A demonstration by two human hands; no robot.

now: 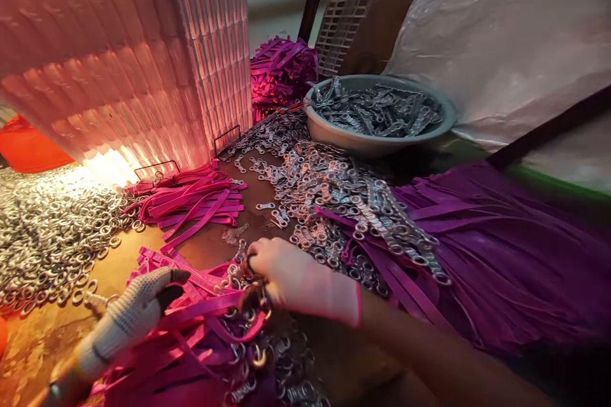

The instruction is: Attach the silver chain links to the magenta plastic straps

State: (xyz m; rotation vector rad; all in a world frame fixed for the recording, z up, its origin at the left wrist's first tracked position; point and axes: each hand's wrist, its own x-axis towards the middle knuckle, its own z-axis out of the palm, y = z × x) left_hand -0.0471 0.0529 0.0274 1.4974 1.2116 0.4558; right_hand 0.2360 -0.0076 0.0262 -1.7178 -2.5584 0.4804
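Note:
My left hand (136, 308), in a dotted white glove with dark bare fingertips, is at the lower left with its thumb and fingers apart and nothing between them. It hovers beside a heap of pink straps (186, 350). Right of it, my right hand (281, 270) wears a pale glove with a pink cuff. Its fingers are curled over small metal ring pieces (258, 292) and strap ends at the heap's upper right; exactly which pieces they pinch is hard to make out.
Metal rings (52, 235) are piled at left, below a ribbed translucent panel (119, 63). Linked metal pieces (329, 191) spread across the middle. A bowl of metal strips (372, 145) stands behind them. Purple straps (496, 254) lie at right, more pink straps (195, 200) ahead.

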